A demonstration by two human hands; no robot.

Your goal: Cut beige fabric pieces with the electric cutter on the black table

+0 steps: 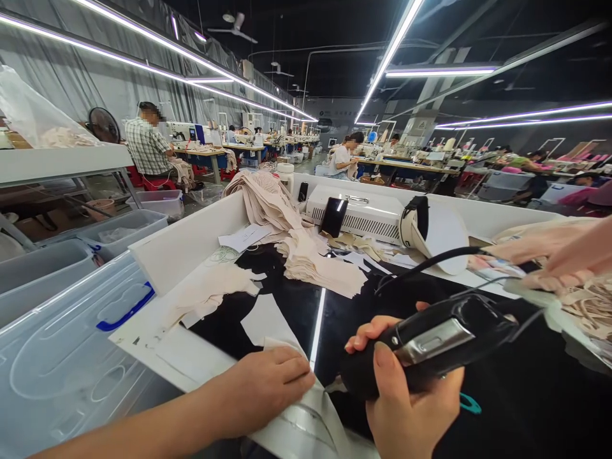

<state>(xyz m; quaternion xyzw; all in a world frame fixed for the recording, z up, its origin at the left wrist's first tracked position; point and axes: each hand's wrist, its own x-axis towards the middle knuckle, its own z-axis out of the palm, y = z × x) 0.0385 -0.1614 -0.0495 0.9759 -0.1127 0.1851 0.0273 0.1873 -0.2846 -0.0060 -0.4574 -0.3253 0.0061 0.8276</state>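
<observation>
Below, the left hand (268,382) lies flat on pale fabric (306,408), the right hand (406,408) curled round a glossy black iron (430,344).

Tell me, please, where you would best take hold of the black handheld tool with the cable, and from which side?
Grip the black handheld tool around its thick rounded rear body, from below and the near side, as the right hand does: fingers wrap underneath. The cable leaves the far end, and the metal plate sits on top, so both stay free.

Long ceiling light strips (387,54) run over rows of sewing tables (406,167), grey, perhaps curtained, wall (71,80) left.
</observation>
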